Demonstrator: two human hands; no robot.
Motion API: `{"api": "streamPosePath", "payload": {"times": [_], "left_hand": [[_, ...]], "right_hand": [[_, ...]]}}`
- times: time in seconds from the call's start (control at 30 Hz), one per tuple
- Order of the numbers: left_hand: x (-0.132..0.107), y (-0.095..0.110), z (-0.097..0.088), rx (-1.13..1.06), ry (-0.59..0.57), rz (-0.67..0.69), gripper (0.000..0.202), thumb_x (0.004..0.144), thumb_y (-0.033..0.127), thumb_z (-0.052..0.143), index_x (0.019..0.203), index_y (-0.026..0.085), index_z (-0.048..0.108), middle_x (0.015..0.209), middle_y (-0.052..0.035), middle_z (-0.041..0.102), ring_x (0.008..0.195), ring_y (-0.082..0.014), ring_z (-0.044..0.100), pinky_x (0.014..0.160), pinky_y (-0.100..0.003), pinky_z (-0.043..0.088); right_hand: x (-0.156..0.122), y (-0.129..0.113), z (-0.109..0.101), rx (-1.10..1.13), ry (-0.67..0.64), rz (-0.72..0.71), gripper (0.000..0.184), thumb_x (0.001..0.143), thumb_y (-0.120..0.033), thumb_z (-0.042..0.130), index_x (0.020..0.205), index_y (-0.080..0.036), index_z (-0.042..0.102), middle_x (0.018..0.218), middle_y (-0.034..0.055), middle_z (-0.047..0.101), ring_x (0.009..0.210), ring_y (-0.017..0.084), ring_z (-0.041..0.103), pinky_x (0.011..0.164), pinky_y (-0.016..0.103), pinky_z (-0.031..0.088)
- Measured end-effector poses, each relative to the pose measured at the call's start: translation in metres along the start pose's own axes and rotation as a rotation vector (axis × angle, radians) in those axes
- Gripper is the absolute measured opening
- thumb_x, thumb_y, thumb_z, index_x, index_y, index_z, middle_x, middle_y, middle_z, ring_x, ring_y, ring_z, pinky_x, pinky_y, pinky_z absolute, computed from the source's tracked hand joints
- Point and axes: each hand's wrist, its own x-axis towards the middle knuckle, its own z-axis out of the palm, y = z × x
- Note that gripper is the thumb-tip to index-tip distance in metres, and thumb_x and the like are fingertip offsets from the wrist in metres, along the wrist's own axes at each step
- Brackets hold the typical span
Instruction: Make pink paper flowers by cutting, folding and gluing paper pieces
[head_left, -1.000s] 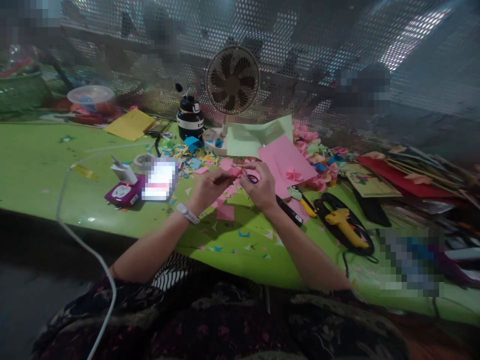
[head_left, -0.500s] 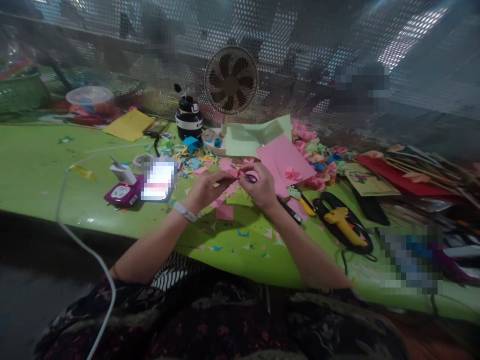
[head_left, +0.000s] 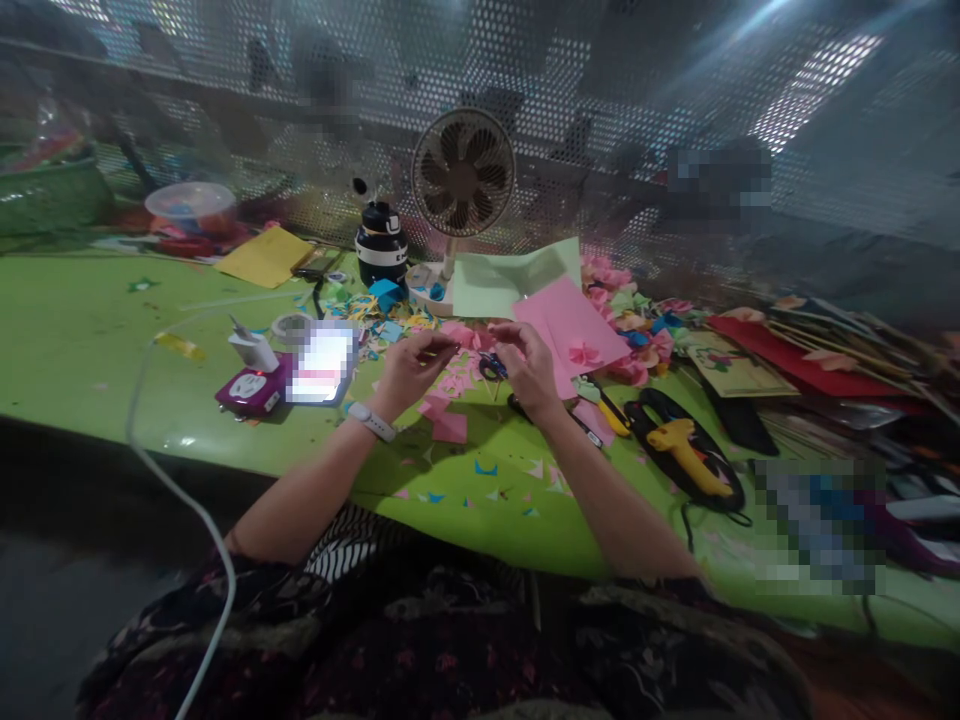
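Observation:
A small piece of pink paper (head_left: 475, 339) spans the gap between my hands, above the cluttered middle of the table. My left hand (head_left: 414, 372), with a pale watch band at its wrist, pinches the paper's left side. On the other side, the fingertips of my right hand (head_left: 529, 366) grip its right edge. Where the fingers meet the paper is partly hidden and small. Dark-handled scissors (head_left: 491, 368) lie just below the paper, beside my right hand. Cut pink paper squares (head_left: 450, 427) and scraps lie under and in front of my hands.
Pink sheets (head_left: 562, 325) and a pale green sheet (head_left: 517, 285) lie behind my hands, near a fan (head_left: 463, 175) and a dark bottle (head_left: 381, 250). A lit phone (head_left: 322, 362) and purple power adapter (head_left: 256, 388) sit left. A yellow glue gun (head_left: 686, 455) rests right.
My hands have moved apart, and the pink paper between them now looks more spread out. The scissors show more clearly below it. The view has tilted slightly.

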Motion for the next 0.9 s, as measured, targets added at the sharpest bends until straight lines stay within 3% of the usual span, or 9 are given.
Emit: {"api": "streamPosePath", "payload": {"times": [0.13, 0.27, 0.5, 0.7, 0.9], "left_hand": [[0.001, -0.004, 0.001, 0.015, 0.034, 0.047, 0.014, 0.088, 0.028, 0.068, 0.093, 0.016, 0.073, 0.087, -0.0063, 0.078, 0.074, -0.0137, 0.072, 0.067, -0.023, 0.06], [0.0, -0.002, 0.002, -0.001, 0.039, 0.045, 0.015, 0.088, 0.03, 0.069, 0.092, 0.016, 0.074, 0.089, -0.0078, 0.078, 0.078, -0.0156, 0.073, 0.068, -0.025, 0.06], [0.0, 0.009, -0.003, -0.339, 0.033, -0.246, 0.042, 0.082, 0.042, 0.076, 0.115, 0.018, 0.064, 0.101, -0.0098, 0.076, 0.09, -0.0192, 0.075, 0.071, -0.028, 0.063], [0.002, 0.004, 0.0, -0.297, -0.011, -0.332, 0.037, 0.074, 0.05, 0.08, 0.084, 0.015, 0.074, 0.077, -0.006, 0.075, 0.071, -0.0186, 0.073, 0.062, -0.029, 0.061], [0.001, -0.003, 0.0, -0.265, 0.008, -0.336, 0.039, 0.075, 0.054, 0.079, 0.082, 0.015, 0.074, 0.076, -0.0073, 0.075, 0.073, -0.0206, 0.074, 0.064, -0.031, 0.06]], "right_hand": [[0.002, 0.006, 0.003, 0.075, -0.05, 0.116, 0.023, 0.082, -0.041, 0.061, 0.095, -0.022, 0.063, 0.1, 0.0076, 0.072, 0.096, 0.024, 0.068, 0.091, 0.043, 0.056], [0.003, 0.01, 0.005, 0.106, -0.082, 0.134, 0.023, 0.077, -0.038, 0.067, 0.094, -0.023, 0.064, 0.093, 0.0051, 0.073, 0.087, 0.022, 0.069, 0.084, 0.04, 0.058], [0.002, 0.012, 0.004, 0.098, -0.068, 0.055, 0.02, 0.079, -0.035, 0.065, 0.095, -0.022, 0.067, 0.096, 0.0061, 0.073, 0.09, 0.023, 0.07, 0.086, 0.041, 0.059], [-0.003, 0.009, 0.008, 0.016, -0.084, -0.048, 0.019, 0.084, -0.034, 0.063, 0.096, -0.023, 0.072, 0.099, 0.0067, 0.075, 0.088, 0.023, 0.071, 0.085, 0.04, 0.059], [-0.003, 0.008, 0.006, -0.075, -0.092, -0.035, 0.016, 0.085, -0.032, 0.062, 0.091, -0.022, 0.073, 0.091, 0.0062, 0.075, 0.081, 0.022, 0.07, 0.078, 0.038, 0.058]]}}
